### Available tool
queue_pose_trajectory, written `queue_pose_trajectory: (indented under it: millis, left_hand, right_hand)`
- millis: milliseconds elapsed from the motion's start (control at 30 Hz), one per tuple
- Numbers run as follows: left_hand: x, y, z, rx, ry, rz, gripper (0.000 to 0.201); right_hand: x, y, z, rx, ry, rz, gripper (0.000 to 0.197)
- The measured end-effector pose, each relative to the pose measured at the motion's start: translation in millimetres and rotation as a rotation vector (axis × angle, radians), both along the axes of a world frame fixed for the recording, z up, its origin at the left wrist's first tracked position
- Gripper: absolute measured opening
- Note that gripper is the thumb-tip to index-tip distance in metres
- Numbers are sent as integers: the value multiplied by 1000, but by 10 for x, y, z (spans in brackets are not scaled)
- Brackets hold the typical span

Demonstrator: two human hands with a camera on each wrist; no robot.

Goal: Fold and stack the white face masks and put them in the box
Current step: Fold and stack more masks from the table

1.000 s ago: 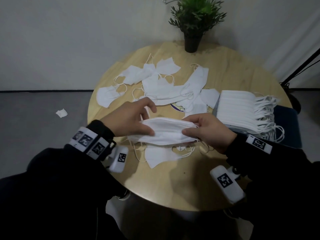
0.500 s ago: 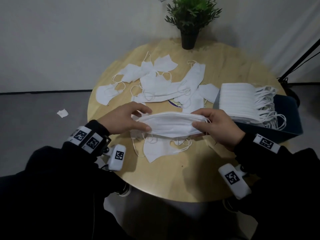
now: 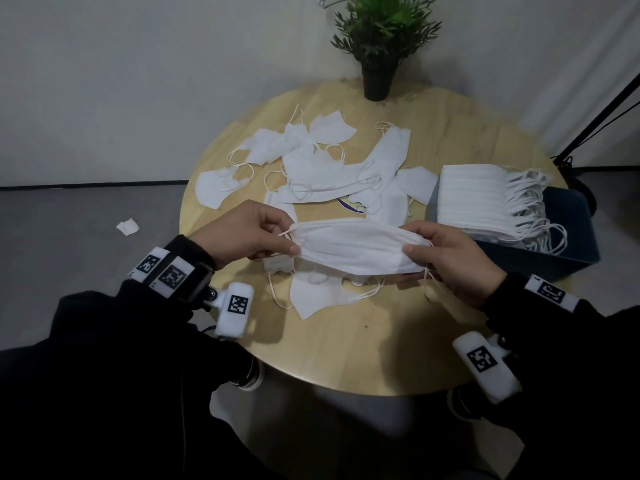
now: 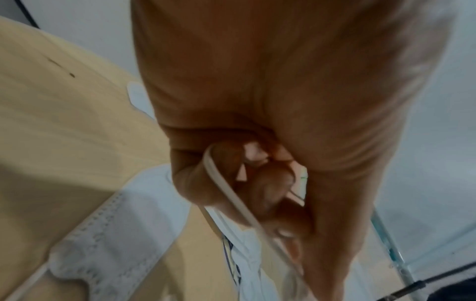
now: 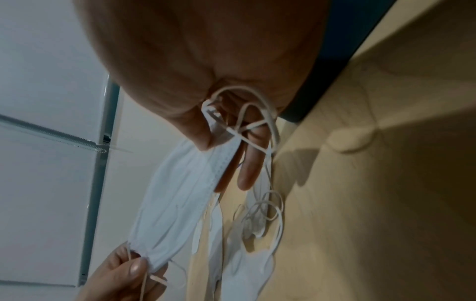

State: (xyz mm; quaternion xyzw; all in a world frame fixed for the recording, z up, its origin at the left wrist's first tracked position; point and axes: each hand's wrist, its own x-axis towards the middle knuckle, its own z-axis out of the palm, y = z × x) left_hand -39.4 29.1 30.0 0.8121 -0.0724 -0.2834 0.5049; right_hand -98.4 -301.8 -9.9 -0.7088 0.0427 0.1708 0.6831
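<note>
A folded white face mask [image 3: 358,245] hangs stretched flat above the round wooden table [image 3: 363,351]. My left hand [image 3: 242,233] pinches its left end, an ear loop [image 4: 231,193] running across the curled fingers. My right hand [image 3: 446,258] pinches the right end, thumb on top; in the right wrist view the mask [image 5: 180,195] runs from my right hand down to the left hand [image 5: 123,272]. A neat stack of folded masks [image 3: 474,199] sits in the dark blue box [image 3: 540,258] at the right. Several loose masks [image 3: 329,164] lie scattered behind, one [image 3: 322,292] just below the held one.
A potted green plant [image 3: 379,39] stands at the table's far edge. A small white scrap [image 3: 127,226] lies on the grey floor at the left. A black stand leg [image 3: 595,119] slants at the far right. Bare wood shows on the near part of the table.
Both hands have lifted the mask slightly and drawn it out longer and flatter between them. The view has shifted a little; the stack and the loose masks have not moved.
</note>
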Motion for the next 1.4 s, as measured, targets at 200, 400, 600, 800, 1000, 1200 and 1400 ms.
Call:
queue_pose_trajectory:
  millis: [200, 400, 600, 800, 1000, 1200, 1400]
  left_hand:
    - [-51, -10, 22, -63, -11, 116, 19]
    - [-83, -96, -112, 121, -320, 80, 16]
    - [-66, -81, -90, 199, -390, 133, 8]
    - [-86, -150, -67, 10, -229, 239, 23]
    - [-87, -282, -178, 123, -275, 286, 33]
    - [2, -83, -140, 315, -377, 304, 12]
    - [0, 2, -59, -23, -46, 409, 4]
  right_hand:
    - [-25, -50, 30, 59, 41, 33, 43]
    - [-57, -78, 24, 107, 45, 69, 44]
    - [-67, -87, 20, 51, 47, 51, 44]
    - [-70, -100, -11, 27, 10, 37, 41]
    - [-91, -87, -12, -7, -83, 57, 40]
    - [-94, -141, -35, -31, -32, 9, 38]
    - [-114, -142, -37, -20, 21, -15, 36]
